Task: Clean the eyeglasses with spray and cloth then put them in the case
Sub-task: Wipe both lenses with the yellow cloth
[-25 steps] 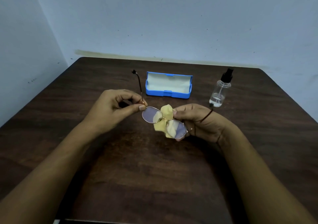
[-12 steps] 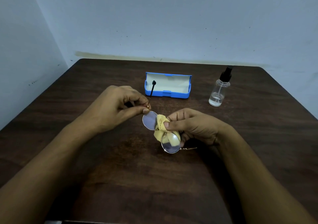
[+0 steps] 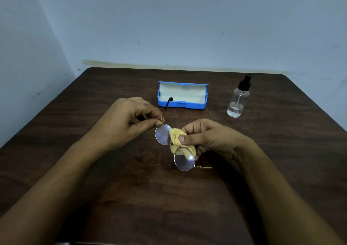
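Above the middle of the table (image 3: 131,188), you hold the eyeglasses (image 3: 183,160); your left hand (image 3: 127,120) pinches the frame corner by the far lens, and your right hand (image 3: 210,139) pinches the yellow cloth (image 3: 176,140) around the bridge. Since a second ago the glasses have turned, so one lens is far and one near, and the cloth has slid off the lens to the middle; wiping is not done yet, it seems. The open blue case (image 3: 183,96) waits behind them; the spray bottle (image 3: 237,100) stands far right; nothing blocks your way.
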Demonstrator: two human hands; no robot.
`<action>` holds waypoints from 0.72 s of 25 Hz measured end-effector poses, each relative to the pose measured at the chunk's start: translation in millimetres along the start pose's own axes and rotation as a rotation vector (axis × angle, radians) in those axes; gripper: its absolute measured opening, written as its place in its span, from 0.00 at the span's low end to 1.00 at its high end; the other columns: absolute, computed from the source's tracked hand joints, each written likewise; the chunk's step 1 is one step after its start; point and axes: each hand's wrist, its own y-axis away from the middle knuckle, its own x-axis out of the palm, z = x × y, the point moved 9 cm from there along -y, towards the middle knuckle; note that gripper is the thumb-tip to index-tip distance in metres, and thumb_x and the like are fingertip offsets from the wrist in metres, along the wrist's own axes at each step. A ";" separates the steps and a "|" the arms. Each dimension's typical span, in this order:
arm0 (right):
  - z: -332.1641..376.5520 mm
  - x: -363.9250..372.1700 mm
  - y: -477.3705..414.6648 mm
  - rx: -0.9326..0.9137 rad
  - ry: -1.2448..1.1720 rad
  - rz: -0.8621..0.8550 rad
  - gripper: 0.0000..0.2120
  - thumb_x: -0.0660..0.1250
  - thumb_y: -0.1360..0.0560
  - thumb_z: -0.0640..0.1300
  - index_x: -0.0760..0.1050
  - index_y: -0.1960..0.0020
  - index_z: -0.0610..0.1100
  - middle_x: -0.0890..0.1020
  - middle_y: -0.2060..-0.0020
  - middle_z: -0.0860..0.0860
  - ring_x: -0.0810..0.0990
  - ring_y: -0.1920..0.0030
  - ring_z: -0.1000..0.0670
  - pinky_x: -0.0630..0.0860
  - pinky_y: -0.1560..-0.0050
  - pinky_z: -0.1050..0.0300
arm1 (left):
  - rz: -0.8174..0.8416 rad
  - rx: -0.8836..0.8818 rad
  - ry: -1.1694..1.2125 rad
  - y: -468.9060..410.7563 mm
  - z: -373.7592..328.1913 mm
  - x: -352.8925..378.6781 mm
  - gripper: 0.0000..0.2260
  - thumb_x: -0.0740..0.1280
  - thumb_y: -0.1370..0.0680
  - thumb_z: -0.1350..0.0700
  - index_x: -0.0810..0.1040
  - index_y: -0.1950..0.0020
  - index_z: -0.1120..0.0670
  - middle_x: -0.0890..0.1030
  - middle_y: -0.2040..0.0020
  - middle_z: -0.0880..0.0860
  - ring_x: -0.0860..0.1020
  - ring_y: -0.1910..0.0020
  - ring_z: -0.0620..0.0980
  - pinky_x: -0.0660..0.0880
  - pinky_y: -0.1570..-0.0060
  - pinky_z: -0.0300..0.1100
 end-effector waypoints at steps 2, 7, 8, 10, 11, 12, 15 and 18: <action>0.6 0.6 -0.4 -0.016 0.013 0.007 0.14 0.68 0.19 0.43 0.80 0.45 0.30 0.82 0.56 0.37 0.80 0.64 0.50 0.78 0.65 0.60 | -0.018 -0.013 0.007 3.1 2.5 0.2 0.06 0.73 0.24 0.51 0.87 0.50 0.50 0.84 0.55 0.41 0.82 0.54 0.46 0.80 0.61 0.46; 0.8 4.6 0.1 -0.011 0.004 0.046 0.11 0.70 0.21 0.42 0.82 0.48 0.34 0.83 0.58 0.40 0.79 0.66 0.52 0.75 0.67 0.60 | -0.032 -0.014 0.020 5.5 0.2 0.5 0.13 0.69 0.23 0.45 0.87 0.48 0.51 0.84 0.53 0.40 0.82 0.51 0.45 0.81 0.60 0.48; 0.8 4.4 0.3 -0.015 0.009 0.048 0.11 0.71 0.22 0.42 0.82 0.49 0.33 0.82 0.58 0.40 0.78 0.66 0.51 0.75 0.67 0.60 | -0.035 -0.011 0.022 5.3 -0.3 0.8 0.13 0.69 0.23 0.45 0.87 0.48 0.51 0.84 0.53 0.40 0.82 0.51 0.45 0.81 0.60 0.48; 0.6 3.6 0.2 -0.031 -0.010 0.035 0.10 0.70 0.21 0.43 0.83 0.50 0.35 0.82 0.59 0.40 0.76 0.66 0.49 0.72 0.66 0.57 | -0.056 -0.024 0.025 5.3 3.0 0.8 0.09 0.71 0.24 0.48 0.87 0.49 0.51 0.85 0.53 0.41 0.83 0.52 0.46 0.81 0.60 0.49; 0.0 1.8 -0.7 -0.036 -0.027 0.014 0.10 0.70 0.20 0.45 0.84 0.51 0.38 0.82 0.60 0.40 0.75 0.65 0.47 0.70 0.65 0.56 | -0.072 -0.036 0.033 5.6 5.5 0.3 0.08 0.72 0.24 0.50 0.87 0.49 0.51 0.85 0.53 0.42 0.83 0.52 0.47 0.81 0.59 0.50; -0.9 -0.8 -2.5 -0.038 -0.045 -0.014 0.10 0.69 0.20 0.46 0.85 0.52 0.40 0.82 0.60 0.41 0.75 0.64 0.47 0.69 0.65 0.55 | -0.087 -0.046 0.046 6.5 7.9 -0.1 0.06 0.73 0.24 0.52 0.87 0.49 0.51 0.85 0.53 0.43 0.83 0.52 0.47 0.81 0.59 0.51; 0.2 -11.6 -9.9 -0.076 -0.106 -0.104 0.11 0.69 0.22 0.48 0.84 0.56 0.43 0.83 0.65 0.47 0.77 0.67 0.52 0.70 0.66 0.58 | -0.114 -0.058 0.104 9.9 10.5 1.2 0.04 0.74 0.23 0.54 0.86 0.50 0.52 0.86 0.54 0.45 0.84 0.52 0.48 0.81 0.57 0.51; 6.8 -27.7 -7.3 -0.097 -0.165 -0.207 0.13 0.64 0.17 0.45 0.83 0.54 0.42 0.84 0.64 0.46 0.81 0.66 0.51 0.76 0.65 0.59 | -0.135 -0.077 0.151 11.3 13.0 2.5 0.04 0.73 0.24 0.54 0.86 0.52 0.52 0.86 0.54 0.45 0.84 0.53 0.48 0.80 0.56 0.49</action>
